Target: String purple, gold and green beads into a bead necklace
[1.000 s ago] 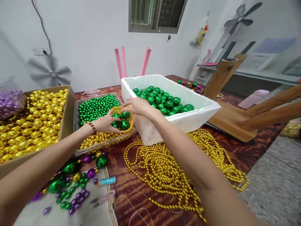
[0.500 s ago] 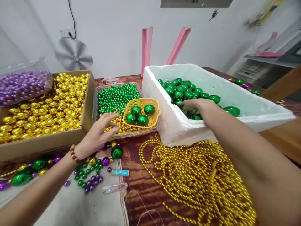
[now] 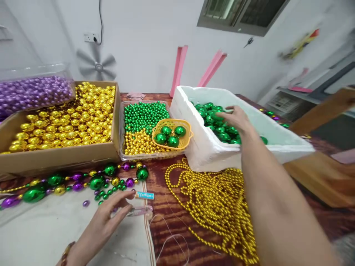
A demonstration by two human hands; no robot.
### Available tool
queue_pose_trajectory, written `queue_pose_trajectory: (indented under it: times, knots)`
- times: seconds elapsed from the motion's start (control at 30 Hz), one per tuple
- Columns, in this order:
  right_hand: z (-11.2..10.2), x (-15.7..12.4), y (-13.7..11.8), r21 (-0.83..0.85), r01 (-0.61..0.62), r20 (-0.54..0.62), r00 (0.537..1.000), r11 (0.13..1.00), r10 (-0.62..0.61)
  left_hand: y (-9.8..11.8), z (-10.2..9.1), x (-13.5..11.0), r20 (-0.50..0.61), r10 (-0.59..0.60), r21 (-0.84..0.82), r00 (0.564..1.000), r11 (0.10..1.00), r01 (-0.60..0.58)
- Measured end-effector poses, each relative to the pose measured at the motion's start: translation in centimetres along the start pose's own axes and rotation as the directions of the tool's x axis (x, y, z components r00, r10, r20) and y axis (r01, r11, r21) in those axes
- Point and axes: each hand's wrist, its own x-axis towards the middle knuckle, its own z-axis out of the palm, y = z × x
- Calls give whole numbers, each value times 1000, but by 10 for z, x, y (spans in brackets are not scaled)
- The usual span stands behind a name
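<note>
My right hand point(image 3: 235, 117) is over the white foam box point(image 3: 191, 147), fingers apart, with its fingertips at the large shiny green balls point(image 3: 213, 114) inside. Whether a fingertip touches a ball I cannot tell. My left hand point(image 3: 111, 214) hovers above the white cloth point(image 3: 36, 232), fingers spread and nothing in it. Beside its fingertips lie thread snips point(image 3: 141, 210) and a small blue-labelled piece point(image 3: 145, 195). A yellow basket point(image 3: 188, 142) holds several green balls and rests on a clear tray point(image 3: 122, 147) of small green and gold beads.
A cardboard box point(image 3: 91, 157) of gold balls stands left, with a clear tub point(image 3: 30, 70) of purple beads on it. A strand of mixed beads point(image 3: 97, 181) crosses the cloth. Gold bead strings point(image 3: 213, 203) pile in front of the foam box. Thin thread point(image 3: 169, 232) curls on the table.
My left hand has drawn back from beside the yellow basket down to the cloth. My right hand has lifted from among the green balls. The view has shifted.
</note>
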Motion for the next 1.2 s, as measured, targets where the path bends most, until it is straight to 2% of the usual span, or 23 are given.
queue_pose_trajectory:
  times: [0.07, 0.13, 0.2, 0.3, 0.37, 0.43, 0.53, 0.6, 0.67, 0.73, 0.8, 0.9, 1.03, 1.2]
  knots:
    - [-1, -22, -36, 143, -41, -108, 992, 989, 57, 2, -5, 0, 14, -29, -78, 999, 997, 30]
    - [11, -60, -72, 286, 47, -87, 996, 957, -23, 11, -8, 4, 17, -70, -188, 997, 979, 72]
    - [35, -112, -103, 443, 69, 45, 994, 894, -99, 23, -5, 6, 15, -92, -295, 996, 951, 93]
    - [81, -199, -133, 610, -46, 276, 948, 791, -157, 37, 3, 3, 32, -90, -441, 995, 893, 95]
    - [111, -251, -147, 654, -149, 410, 894, 742, -181, 37, 7, -2, 94, -89, -573, 992, 809, 127]
    - [138, -292, -161, 644, -204, 519, 825, 738, -225, 30, 5, -12, 190, -97, -677, 977, 708, 202]
    - [171, -328, -179, 602, -167, 613, 723, 781, -318, 12, -12, -37, 267, -151, -730, 952, 613, 302]
    - [187, -342, -185, 571, -126, 644, 681, 811, -347, -3, -31, -60, 226, -214, -738, 950, 599, 311]
    - [197, -355, -185, 478, -106, 649, 711, 872, -270, -20, -52, -85, 135, -269, -739, 954, 614, 277]
    - [201, -372, -179, 285, -91, 654, 747, 954, -124, -38, -69, -110, 15, -302, -717, 953, 661, 221]
    - [202, -393, -172, 50, -58, 695, 719, 997, 7, -55, -78, -134, -113, -295, -656, 949, 739, 152]
    - [201, -424, -165, -224, 67, 762, 634, 972, 132, -72, -76, -161, -227, -183, -537, 957, 843, 34]
    - [205, -444, -159, -390, 163, 759, 615, 906, 216, -78, -64, -173, -216, 25, -369, 976, 923, -105]
    - [212, -446, -160, -448, 239, 775, 584, 861, 241, -75, -66, -171, -242, 243, -124, 939, 952, -278]
